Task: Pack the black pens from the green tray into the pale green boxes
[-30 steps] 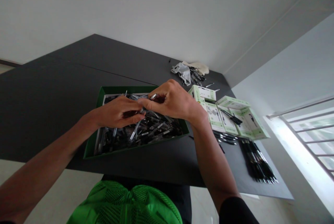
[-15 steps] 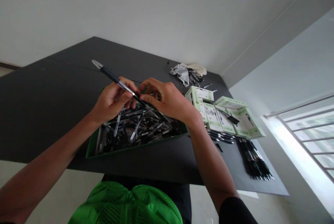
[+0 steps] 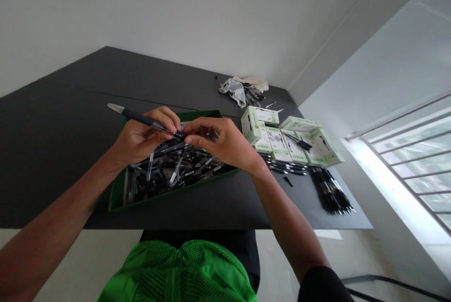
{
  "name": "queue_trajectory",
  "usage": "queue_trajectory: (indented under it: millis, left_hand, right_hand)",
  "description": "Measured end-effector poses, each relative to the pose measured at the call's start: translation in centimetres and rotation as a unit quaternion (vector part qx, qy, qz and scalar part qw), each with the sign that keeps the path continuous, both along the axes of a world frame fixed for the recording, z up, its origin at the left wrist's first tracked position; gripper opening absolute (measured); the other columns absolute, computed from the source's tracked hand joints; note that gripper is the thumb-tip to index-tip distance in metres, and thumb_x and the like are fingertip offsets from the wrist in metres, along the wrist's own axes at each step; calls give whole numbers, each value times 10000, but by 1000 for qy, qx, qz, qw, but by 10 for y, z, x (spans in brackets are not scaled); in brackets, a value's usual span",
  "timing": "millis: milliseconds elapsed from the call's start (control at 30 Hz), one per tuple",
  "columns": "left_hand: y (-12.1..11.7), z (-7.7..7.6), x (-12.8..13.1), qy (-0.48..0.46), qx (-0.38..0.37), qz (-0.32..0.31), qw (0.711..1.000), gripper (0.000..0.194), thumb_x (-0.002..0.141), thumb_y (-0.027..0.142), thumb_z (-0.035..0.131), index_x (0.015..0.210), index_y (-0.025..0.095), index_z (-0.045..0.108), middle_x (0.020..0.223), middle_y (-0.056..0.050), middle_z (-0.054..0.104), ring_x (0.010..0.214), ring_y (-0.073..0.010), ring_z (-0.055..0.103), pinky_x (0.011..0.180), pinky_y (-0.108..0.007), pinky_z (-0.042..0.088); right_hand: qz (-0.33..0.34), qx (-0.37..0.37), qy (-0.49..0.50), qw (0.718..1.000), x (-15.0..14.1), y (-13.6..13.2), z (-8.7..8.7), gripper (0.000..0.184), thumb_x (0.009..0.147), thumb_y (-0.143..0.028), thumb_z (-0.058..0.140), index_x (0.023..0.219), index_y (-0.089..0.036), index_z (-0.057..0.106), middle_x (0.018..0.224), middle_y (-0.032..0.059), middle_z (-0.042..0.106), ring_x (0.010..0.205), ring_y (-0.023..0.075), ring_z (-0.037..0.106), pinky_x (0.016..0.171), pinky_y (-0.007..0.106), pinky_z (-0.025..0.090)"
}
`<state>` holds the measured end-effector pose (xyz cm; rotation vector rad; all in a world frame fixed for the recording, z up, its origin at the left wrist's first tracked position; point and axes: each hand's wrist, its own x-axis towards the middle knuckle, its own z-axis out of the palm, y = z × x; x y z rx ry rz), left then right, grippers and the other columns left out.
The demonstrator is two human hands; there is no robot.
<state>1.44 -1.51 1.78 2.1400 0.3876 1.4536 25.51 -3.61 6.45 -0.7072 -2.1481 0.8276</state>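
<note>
A pen (image 3: 137, 116) with a clear tip and dark barrel points up and to the left above the box. My left hand (image 3: 139, 138) is closed around its middle. The thumb and fingertips of my right hand (image 3: 227, 144) pinch the pen's dark lower end, close against the left fingertips. Under both hands stands a green box (image 3: 165, 198) holding many loose pens (image 3: 165, 170) with black and clear parts, lying in a jumble. My hands hide part of the box's contents and its far rim.
Right of the box are white-and-green cartons (image 3: 276, 144), with dark pens (image 3: 287, 167) before them. A row of pens (image 3: 331, 191) lies near the right edge. A small black piece (image 3: 288, 181) is closer. At the back are gloves (image 3: 234, 90) and more pens. The wall stands behind.
The view has shifted, and the cartons sit further left in it. The pen has tilted flatter, its clear tip lower. The right fingertips have closed onto its lower end.
</note>
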Motion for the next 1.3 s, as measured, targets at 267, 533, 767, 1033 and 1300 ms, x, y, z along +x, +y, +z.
queue_trajectory:
  millis: [267,533,767,1033,1300]
  left_hand:
    - [-4,-5,-3,101,-114,-44,987,455,914,272,826,1346,285,683,1061,-72,788,888,-230,760,777,-314,624]
    - [-2,-4,1,80,-100,-79,989,513,1093,240,601,1581,186,452,1054,-65,724,868,-128,687,740,-204,572]
    - [-2,-5,2,81,-108,-86,987,545,1076,191,593,1601,218,451,1043,-68,726,847,-148,680,712,-224,571]
    - [0,-8,0,99,-119,-68,986,512,1082,242,589,1581,225,475,1043,-71,730,846,-161,690,693,-233,574]
    - [-1,-7,-1,100,-116,-75,985,478,1093,232,570,1563,188,492,1046,-73,733,850,-152,689,718,-229,577]
  right_hand:
    - [-135,97,-21,986,26,-52,-23,92,977,-271,756,1021,-196,782,950,20,798,861,157,670,831,314,501]
    - [-513,115,70,848,150,-127,-62,135,937,-328,779,1007,-214,801,846,13,720,748,159,585,696,314,441]
    - [-714,225,-137,649,270,-184,-99,266,912,-440,752,917,-184,824,947,98,768,812,238,655,911,430,471]
    - [-761,165,-212,590,319,-191,-128,402,911,-546,633,910,-194,826,1042,128,732,1018,323,609,995,498,363]
    - [-775,134,-215,579,322,-180,-148,423,897,-542,608,905,-182,830,1076,163,728,1100,366,525,946,505,333]
